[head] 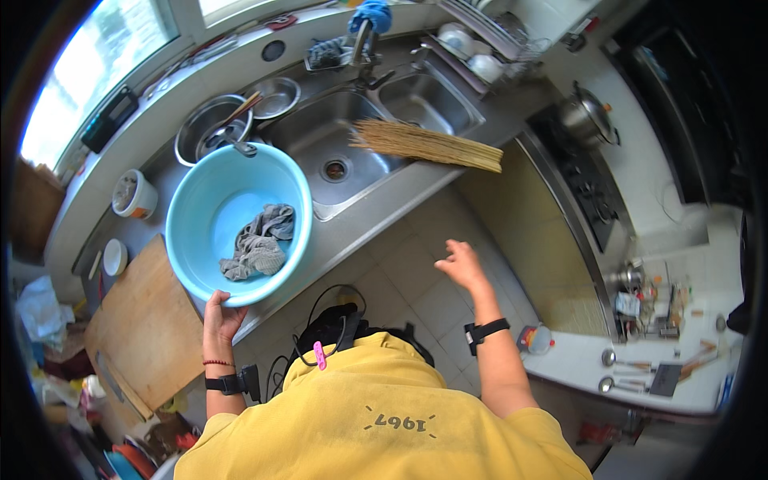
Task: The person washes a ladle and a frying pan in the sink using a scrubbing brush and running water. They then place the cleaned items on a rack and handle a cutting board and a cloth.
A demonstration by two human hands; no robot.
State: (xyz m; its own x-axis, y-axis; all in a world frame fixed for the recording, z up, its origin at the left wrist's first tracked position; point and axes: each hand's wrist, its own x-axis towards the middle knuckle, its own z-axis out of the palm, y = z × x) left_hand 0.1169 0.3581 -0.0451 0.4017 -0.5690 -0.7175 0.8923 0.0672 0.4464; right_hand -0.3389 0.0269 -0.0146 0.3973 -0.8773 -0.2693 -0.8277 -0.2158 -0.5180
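My left hand (221,321) grips the near rim of a light blue plastic basin (198,252), thumb on the outside near the edge. Inside the basin lies a crumpled grey cloth (258,246), which looks damp. The basin rests partly over the steel counter, left of the sink. My right hand (462,264) is held over the tiled floor, fingers apart, with nothing in it. Beyond it, a straw brush bundle (426,144) lies across the front of the double sink (342,138), its cut end over the counter edge.
Behind the basin stand a steel pot (189,129) with utensils and a steel bowl (279,96). A wooden cutting board (144,318) with a knife (111,378) overhangs the counter at left. A lidded pot (582,117) sits on the gas stove (579,174) at right.
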